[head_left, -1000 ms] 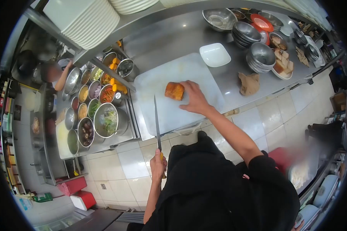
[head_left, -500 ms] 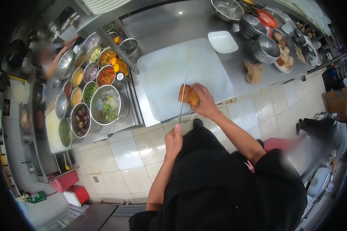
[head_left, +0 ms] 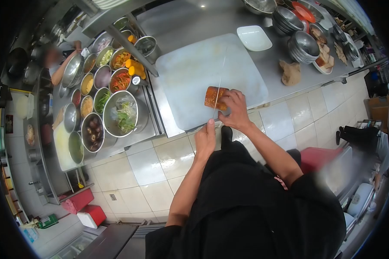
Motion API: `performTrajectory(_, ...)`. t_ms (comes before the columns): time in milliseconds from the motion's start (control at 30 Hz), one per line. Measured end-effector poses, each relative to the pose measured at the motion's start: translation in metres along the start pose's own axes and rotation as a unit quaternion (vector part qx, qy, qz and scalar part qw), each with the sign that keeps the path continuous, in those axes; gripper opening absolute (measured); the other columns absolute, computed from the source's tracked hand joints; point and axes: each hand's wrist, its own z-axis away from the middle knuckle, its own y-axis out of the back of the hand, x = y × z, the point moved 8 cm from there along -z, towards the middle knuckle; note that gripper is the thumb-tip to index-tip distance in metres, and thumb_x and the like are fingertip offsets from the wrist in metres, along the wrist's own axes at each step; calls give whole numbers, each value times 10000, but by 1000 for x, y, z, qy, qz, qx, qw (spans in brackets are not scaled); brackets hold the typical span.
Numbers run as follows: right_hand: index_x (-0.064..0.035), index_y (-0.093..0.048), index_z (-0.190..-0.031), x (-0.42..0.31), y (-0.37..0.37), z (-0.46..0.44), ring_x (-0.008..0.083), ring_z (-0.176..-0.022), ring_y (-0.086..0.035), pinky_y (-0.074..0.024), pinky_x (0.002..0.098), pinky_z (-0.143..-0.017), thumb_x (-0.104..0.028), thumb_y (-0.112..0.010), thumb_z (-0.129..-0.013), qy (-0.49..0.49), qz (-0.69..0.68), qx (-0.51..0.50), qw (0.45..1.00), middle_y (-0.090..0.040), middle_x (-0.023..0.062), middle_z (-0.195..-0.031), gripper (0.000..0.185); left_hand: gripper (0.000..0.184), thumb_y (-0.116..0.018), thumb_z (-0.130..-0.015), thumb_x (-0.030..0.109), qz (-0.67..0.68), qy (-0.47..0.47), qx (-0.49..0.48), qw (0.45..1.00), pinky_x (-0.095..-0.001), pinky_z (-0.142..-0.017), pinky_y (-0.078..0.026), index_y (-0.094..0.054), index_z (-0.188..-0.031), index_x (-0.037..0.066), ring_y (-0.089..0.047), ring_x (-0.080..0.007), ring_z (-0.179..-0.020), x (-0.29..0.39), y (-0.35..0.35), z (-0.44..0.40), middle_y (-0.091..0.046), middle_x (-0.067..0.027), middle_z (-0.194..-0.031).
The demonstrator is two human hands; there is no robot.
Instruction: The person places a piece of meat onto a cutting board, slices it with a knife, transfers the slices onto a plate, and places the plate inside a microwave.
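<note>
A brown-crusted block of food (head_left: pixel 211 96) lies near the front edge of a white cutting board (head_left: pixel 190 73). Whether it is bread or roast meat I cannot tell. My left hand (head_left: pixel 206 137) is closed round the handle of a long, thin knife (head_left: pixel 221 77), just off the board's front edge. The blade crosses the block and points toward the far side of the board. My right hand (head_left: pixel 235 108) grips the right end of the block with bent fingers, close beside the blade.
Several metal pots of cut vegetables stand left, including a large pot of greens (head_left: pixel 126 116). Right of the board are a white dish (head_left: pixel 254 38), a crumpled paper bag (head_left: pixel 290 72), stacked metal bowls (head_left: pixel 304 46) and bread slices (head_left: pixel 324 58). A person's arm (head_left: pixel 63 69) shows at far left.
My left hand and the knife have moved forward across the block. My right fingers have shifted and are more bent on its right end. The whole view has shifted slightly.
</note>
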Motion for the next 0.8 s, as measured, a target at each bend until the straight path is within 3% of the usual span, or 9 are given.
performTrajectory(800,-80,-617,-910,2,0,-7,317,-1071,-505,-385,426,-879,-97,-685,-576,21,-11,-11,1000,-574,87,-1085,342,663,-386,-1021,514,-25,-4,24,999,-339,-545,-421,-578,-681,-23,-515,-151,-549,7,-5,-4,-523,-66,-555)
